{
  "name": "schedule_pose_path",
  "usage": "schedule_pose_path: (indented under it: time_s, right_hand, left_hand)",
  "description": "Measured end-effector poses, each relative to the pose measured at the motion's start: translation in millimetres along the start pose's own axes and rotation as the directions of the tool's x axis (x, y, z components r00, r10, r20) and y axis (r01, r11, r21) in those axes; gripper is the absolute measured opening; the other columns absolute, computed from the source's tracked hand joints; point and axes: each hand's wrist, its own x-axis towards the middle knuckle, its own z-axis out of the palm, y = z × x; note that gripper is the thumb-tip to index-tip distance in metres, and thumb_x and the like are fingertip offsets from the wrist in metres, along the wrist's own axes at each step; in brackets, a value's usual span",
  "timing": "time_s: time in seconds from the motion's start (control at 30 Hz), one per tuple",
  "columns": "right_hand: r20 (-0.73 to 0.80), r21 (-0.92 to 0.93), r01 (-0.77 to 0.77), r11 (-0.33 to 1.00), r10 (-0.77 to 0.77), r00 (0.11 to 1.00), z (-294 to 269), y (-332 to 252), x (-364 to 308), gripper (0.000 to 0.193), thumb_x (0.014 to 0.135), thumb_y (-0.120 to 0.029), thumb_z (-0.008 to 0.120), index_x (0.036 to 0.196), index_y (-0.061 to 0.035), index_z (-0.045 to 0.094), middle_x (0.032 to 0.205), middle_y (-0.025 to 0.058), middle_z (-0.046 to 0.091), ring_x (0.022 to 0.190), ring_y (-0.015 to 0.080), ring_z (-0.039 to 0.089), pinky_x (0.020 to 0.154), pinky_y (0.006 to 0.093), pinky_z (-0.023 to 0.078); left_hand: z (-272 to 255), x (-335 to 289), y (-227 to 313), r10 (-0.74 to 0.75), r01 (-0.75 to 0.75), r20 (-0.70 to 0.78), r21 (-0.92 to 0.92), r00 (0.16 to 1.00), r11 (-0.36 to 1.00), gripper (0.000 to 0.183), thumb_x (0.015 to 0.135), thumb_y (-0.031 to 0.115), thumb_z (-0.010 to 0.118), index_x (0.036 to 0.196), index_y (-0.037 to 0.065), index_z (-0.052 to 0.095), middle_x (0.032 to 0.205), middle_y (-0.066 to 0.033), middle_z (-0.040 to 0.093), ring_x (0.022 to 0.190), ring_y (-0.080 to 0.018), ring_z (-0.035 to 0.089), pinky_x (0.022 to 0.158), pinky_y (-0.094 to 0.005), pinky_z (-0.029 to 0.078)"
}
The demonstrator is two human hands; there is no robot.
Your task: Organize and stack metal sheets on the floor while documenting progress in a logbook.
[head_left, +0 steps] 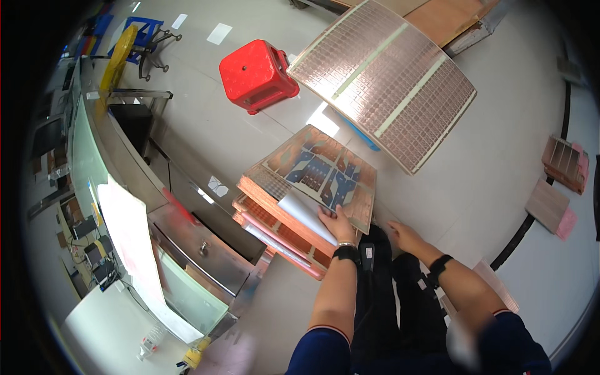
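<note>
Low on the floor in front of me stands a tilted stack of copper-edged panels (pixel 269 195). Its top circuit board panel (pixel 334 164) shows copper and dark blue patterns. My left hand (pixel 337 225) is at this panel's near edge, thumb and fingers on its surface; the fingers' undersides are hidden. A white sheet (pixel 305 215) lies along the stack's left near edge, beside that hand. My right hand (pixel 406 237) is off the stack's right side, above my dark-trousered leg, fingers apart and slightly bent, with nothing seen in it.
Beyond the stack, a large copper grid panel (pixel 387 78) lies raised on a blue support (pixel 356 130). A red stool (pixel 253 72) stands left of it. A metal cabinet (pixel 194 240) and glass-topped desk run along the left. Smaller panels (pixel 547 203) lie at the right.
</note>
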Motion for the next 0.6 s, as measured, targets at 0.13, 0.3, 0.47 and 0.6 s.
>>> schedule_pose_path:
  time_s: [0.13, 0.3, 0.47, 0.6]
  right_hand:
    - [0.036, 0.101, -0.195, 0.975, 0.193, 0.981, -5, 19, -45, 0.034, 0.084, -0.006, 0.05, 0.118, -0.0055, 0.054, 0.103, 0.0203, 0.061, 0.094, 0.0338, 0.06, 0.084, 0.0368, 0.047]
    - [-0.086, 0.237, -0.281, 0.93, 0.309, 0.947, -20, 117, -125, 0.03, 0.086, -0.003, 0.047, 0.115, -0.0045, 0.056, 0.093, 0.0162, 0.064, 0.082, 0.021, 0.064, 0.074, 0.0304, 0.051]
    - [0.012, 0.344, -0.399, 0.85, 0.422, 0.907, 10, 150, -184, 0.032, 0.09, -0.002, 0.04, 0.12, -0.0068, 0.052, 0.096, 0.0088, 0.062, 0.077, 0.0131, 0.06, 0.059, 0.0239, 0.048]
    - [0.026, 0.368, -0.406, 0.836, 0.427, 0.904, 29, 163, -233, 0.033, 0.092, -0.004, 0.038, 0.121, -0.0072, 0.052, 0.097, 0.0087, 0.062, 0.078, 0.0139, 0.06, 0.062, 0.0256, 0.049]
  left_hand:
    - [-29, 53, -46, -0.219, 0.21, 0.121, 0.081, 0.968, 0.974, 0.031, 0.086, 0.0, 0.052, 0.117, 0.001, 0.047, 0.101, -0.0107, 0.058, 0.086, -0.0198, 0.055, 0.077, -0.0331, 0.045]
    - [26, 19, -55, -0.17, 0.173, -0.036, 0.159, 0.985, 0.972, 0.033, 0.084, -0.003, 0.049, 0.117, -0.002, 0.049, 0.1, -0.013, 0.06, 0.082, -0.021, 0.057, 0.075, -0.0318, 0.045]
    - [-9, -22, -61, 0.09, -0.106, 0.063, 0.321, 0.994, 0.941, 0.033, 0.083, -0.004, 0.048, 0.116, -0.004, 0.05, 0.099, -0.0154, 0.062, 0.087, -0.0251, 0.059, 0.077, -0.0319, 0.044]
    - [-25, -101, -47, 0.106, -0.164, 0.151, 0.454, 0.983, 0.876, 0.026, 0.085, 0.001, 0.048, 0.11, -0.001, 0.056, 0.098, -0.0214, 0.062, 0.095, -0.036, 0.059, 0.081, -0.0376, 0.045]
